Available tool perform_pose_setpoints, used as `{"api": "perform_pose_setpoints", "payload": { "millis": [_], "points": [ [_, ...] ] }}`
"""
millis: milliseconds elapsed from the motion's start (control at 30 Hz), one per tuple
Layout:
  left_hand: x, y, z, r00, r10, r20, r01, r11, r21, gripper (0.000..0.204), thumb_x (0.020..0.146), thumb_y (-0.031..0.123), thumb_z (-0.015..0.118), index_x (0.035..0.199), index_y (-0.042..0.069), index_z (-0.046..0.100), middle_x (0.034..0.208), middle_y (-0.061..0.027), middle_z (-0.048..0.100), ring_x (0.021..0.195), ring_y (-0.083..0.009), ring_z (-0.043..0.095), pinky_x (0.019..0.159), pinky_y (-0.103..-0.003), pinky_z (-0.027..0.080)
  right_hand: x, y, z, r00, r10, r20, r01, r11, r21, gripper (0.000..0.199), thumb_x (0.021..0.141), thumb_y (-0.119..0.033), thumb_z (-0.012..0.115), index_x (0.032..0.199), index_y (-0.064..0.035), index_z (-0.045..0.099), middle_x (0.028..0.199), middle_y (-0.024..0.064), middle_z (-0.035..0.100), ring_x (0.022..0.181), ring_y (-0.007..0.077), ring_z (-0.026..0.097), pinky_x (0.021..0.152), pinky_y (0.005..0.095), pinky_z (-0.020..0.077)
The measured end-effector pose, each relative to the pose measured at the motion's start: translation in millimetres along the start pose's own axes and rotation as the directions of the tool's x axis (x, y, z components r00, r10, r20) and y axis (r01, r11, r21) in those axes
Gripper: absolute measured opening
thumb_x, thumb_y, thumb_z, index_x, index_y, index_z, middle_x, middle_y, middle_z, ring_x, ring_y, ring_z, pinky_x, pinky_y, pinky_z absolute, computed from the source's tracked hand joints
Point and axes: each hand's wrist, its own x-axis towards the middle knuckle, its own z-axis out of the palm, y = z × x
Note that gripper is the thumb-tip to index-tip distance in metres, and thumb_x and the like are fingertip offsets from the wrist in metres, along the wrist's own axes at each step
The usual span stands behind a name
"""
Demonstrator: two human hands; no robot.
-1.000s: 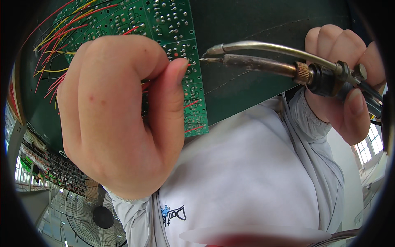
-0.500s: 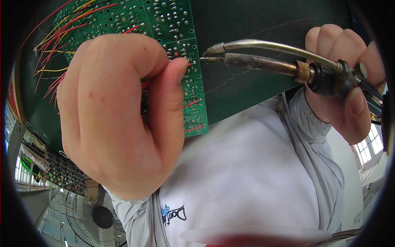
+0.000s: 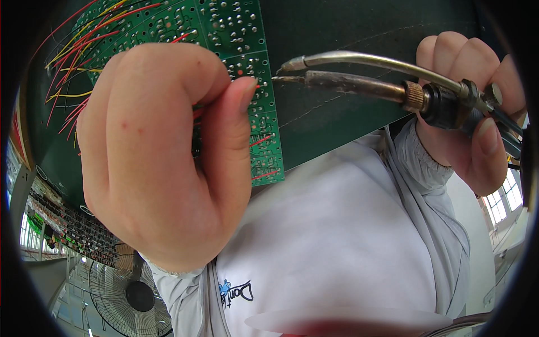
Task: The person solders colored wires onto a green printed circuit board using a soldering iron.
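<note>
A green circuit board (image 3: 268, 121), dotted with solder joints, lies on the dark green work surface at the upper left. Over it, my left hand (image 3: 157, 146) is closed, thumb against the curled index finger, in a pinch on a thin red wire (image 3: 258, 86). A short end of that wire pokes out past the thumb tip; the rest is hidden by the hand. My right hand (image 3: 455, 150) grips a soldering iron (image 3: 353, 84) with a curved metal feed tube (image 3: 387, 63) clamped above it. The iron's tip points left, close to the board's right edge; whether it touches I cannot tell.
Loose red, yellow and black wires (image 3: 78, 62) fan out from the board's left side. A standing fan (image 3: 139, 296) is below left, near a stack of dense small parts (image 3: 73, 222). The work surface's near edge (image 3: 348, 137) runs in front of my shirt.
My left hand has shifted very slightly upward, still pinching. The soldering iron and the board are almost where they were.
</note>
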Motion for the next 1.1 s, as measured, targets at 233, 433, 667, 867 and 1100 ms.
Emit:
{"api": "perform_pose_setpoints", "payload": {
  "millis": [233,433,667,867,1100],
  "points": [
    [-1.3,0.8,-0.2,1.000,-0.010,-0.018,0.010,1.000,-0.005,0.014,0.097,0.009,0.070,0.091,0.002,0.059,0.077,-0.0018,0.055,0.063,-0.0117,0.045,0.058,-0.025,0.038,0.6,-1.6,-1.0,1.000,0.012,0.009,-0.012,1.000,-0.002,0.021,0.089,-0.026,0.061,0.099,-0.0139,0.047,0.082,0.0073,0.054,0.068,0.0156,0.047,0.064,0.0313,0.0359],
    [3.4,0.2,-2.4,1.000,0.029,-0.002,-0.029,0.999,-0.016,0.011,0.097,0.007,0.069,0.092,0.001,0.061,0.078,-0.0026,0.056,0.065,-0.0119,0.048,0.060,-0.025,0.040,0.4,-2.1,15.1,0.989,0.055,-0.139,-0.058,0.998,-0.016,0.022,0.086,-0.022,0.060,0.092,-0.0136,0.041,0.079,0.0073,0.051,0.066,0.0166,0.044,0.062,0.0318,0.0356],
    [17.2,7.6,-54.9,0.955,-0.204,-0.213,0.260,0.923,0.283,0.025,0.104,0.022,0.064,0.102,-0.003,0.065,0.086,-0.0020,0.064,0.075,-0.0093,0.056,0.070,-0.023,0.046,6.5,-4.7,36.4,0.924,0.059,-0.377,-0.017,0.993,0.113,0.022,0.080,-0.016,0.059,0.087,-0.0113,0.039,0.074,0.0063,0.047,0.063,0.0148,0.039,0.059,0.0321,0.0331],
    [25.8,6.7,-73.4,0.930,-0.249,-0.272,0.309,0.929,0.205,0.020,0.106,0.017,0.058,0.104,-0.003,0.064,0.092,-0.0050,0.064,0.085,-0.0114,0.058,0.080,-0.024,0.046,15.3,-23.5,32.2,0.915,0.031,-0.402,0.002,0.997,0.082,0.020,0.080,-0.013,0.058,0.086,-0.0110,0.039,0.075,0.0061,0.047,0.064,0.0135,0.038,0.059,0.0306,0.0328],
    [22.5,7.7,-34.0,0.998,-0.066,0.015,0.064,0.991,0.121,0.006,0.099,0.005,0.062,0.094,0.001,0.060,0.084,-0.0070,0.057,0.074,-0.0198,0.055,0.068,-0.031,0.044,32.1,-4.2,37.2,0.885,0.065,-0.460,-0.018,0.994,0.106,0.021,0.080,-0.016,0.057,0.085,-0.0117,0.037,0.073,0.0066,0.050,0.062,0.0133,0.041,0.057,0.0298,0.0348]
  ]
}}
